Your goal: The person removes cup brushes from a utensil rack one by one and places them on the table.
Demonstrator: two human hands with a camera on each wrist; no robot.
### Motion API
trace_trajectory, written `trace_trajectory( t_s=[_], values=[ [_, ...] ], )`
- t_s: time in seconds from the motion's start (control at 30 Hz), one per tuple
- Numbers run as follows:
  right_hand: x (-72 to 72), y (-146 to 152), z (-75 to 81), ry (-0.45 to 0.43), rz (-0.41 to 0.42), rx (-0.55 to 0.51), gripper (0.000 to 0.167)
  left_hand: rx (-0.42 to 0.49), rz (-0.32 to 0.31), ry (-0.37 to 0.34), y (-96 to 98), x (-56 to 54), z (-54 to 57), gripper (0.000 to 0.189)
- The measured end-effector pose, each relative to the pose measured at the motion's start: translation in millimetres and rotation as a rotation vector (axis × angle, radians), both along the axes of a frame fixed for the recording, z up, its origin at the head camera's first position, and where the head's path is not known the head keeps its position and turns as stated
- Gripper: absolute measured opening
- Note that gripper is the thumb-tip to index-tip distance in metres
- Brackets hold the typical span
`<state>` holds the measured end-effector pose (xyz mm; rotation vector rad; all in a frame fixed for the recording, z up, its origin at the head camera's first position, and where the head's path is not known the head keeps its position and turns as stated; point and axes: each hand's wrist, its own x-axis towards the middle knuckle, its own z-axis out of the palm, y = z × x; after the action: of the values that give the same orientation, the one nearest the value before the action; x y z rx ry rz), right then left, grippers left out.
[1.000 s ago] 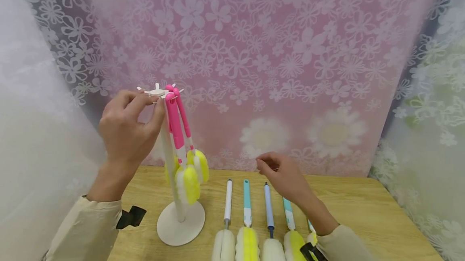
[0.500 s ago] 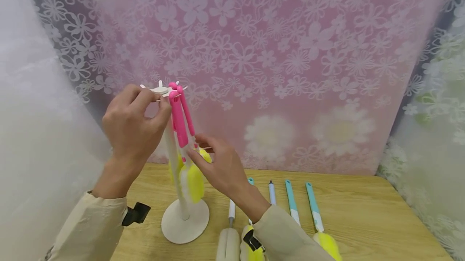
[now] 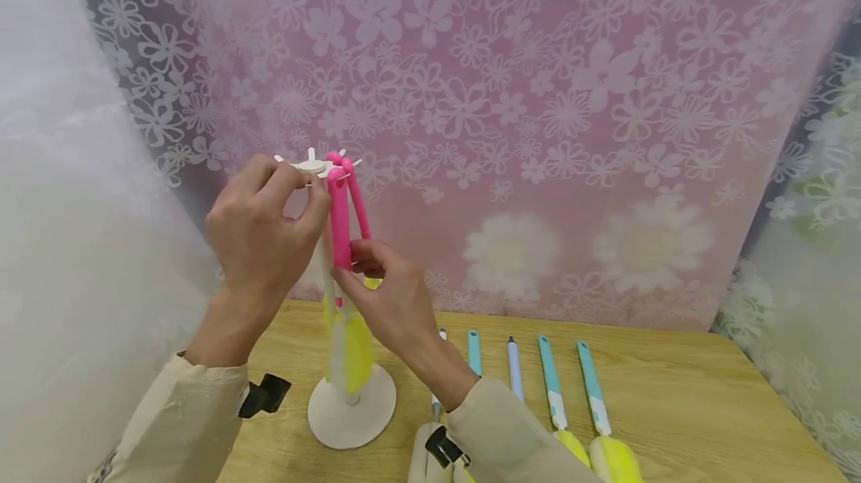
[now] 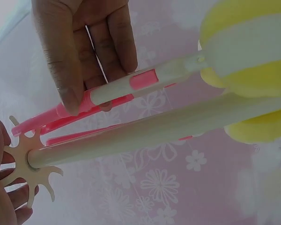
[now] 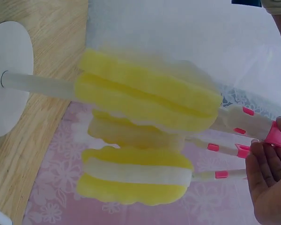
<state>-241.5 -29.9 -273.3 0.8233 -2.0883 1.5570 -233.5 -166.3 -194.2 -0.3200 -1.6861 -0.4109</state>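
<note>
A white stand with a round base [image 3: 326, 423] carries a top ring of hooks [image 4: 23, 161]. Several pink-handled bottle brushes with yellow and white sponge heads [image 5: 136, 173] hang from it, handles up. At the top, my left hand [image 3: 265, 225] pinches the ring's edge between thumb and fingers. My right hand [image 3: 397, 296] holds the lower handle of the nearest pink bottle brush [image 3: 340, 225], thumb on one side and fingers on the other. This brush's loop still sits on a hook. Its sponge head [image 5: 150, 93] hangs beside the pole.
On the wooden table [image 3: 693, 408] more brushes lie side by side: teal-handled brushes [image 3: 549, 367], a light-blue-handled brush [image 3: 514, 363] and a white one partly behind my right forearm. A floral pink curtain [image 3: 511, 94] stands behind, with pale sheeting left and right.
My right hand has come leftward from above the table brushes to the nearest hanging pink brush and now holds its handle. My left hand keeps its pinch on the ring.
</note>
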Motion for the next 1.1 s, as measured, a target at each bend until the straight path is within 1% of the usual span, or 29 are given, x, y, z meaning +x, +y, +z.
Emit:
trace_trajectory(
  t_s=[0.1,0.23,0.37,0.43,0.5,0.57,0.73,0.83,0.97,1.03,1.1],
  values=[
    [1.3,0,1.1,-0.014,0.026,-0.022,0.03,0.004,-0.001,-0.004,0.0,1.1,-0.2,0.023],
    [2.1,7,3.0,0.018,0.053,-0.097,0.028,0.006,-0.001,0.003,0.8,1.2,-0.8,0.024],
    [3.7,20,11.0,0.059,0.095,-0.185,0.025,-0.018,0.006,0.002,-0.2,1.8,-1.6,0.026],
    [4.9,28,16.0,0.064,0.105,-0.214,0.024,-0.028,0.008,0.006,-0.5,1.5,-1.2,0.027],
    [6.5,37,20.4,0.063,0.105,-0.224,0.023,-0.026,0.008,0.017,-1.1,1.5,-0.8,0.027],
    [7.3,46,23.9,0.074,0.089,-0.214,0.023,-0.016,0.007,0.031,-1.8,1.3,-0.9,0.027],
    [3.8,78,30.1,0.131,0.009,-0.172,0.022,0.015,-0.015,0.051,-2.9,-1.0,-2.5,0.027],
    [0.9,105,34.9,0.142,-0.056,-0.153,0.023,0.036,-0.039,0.064,-4.8,-3.1,-3.5,0.025],
    [-1.7,148,37.7,0.107,-0.169,-0.134,0.026,0.063,-0.078,0.07,-8.8,-4.9,-4.8,0.023],
    [-3.1,173,36.0,0.095,-0.242,-0.116,0.027,0.074,-0.102,0.066,-11.3,-4.8,-5.2,0.023],
    [-4.5,199,33.3,0.091,-0.327,-0.088,0.028,0.087,-0.113,0.067,-13.9,-3.9,-5.4,0.023]
  ],
)
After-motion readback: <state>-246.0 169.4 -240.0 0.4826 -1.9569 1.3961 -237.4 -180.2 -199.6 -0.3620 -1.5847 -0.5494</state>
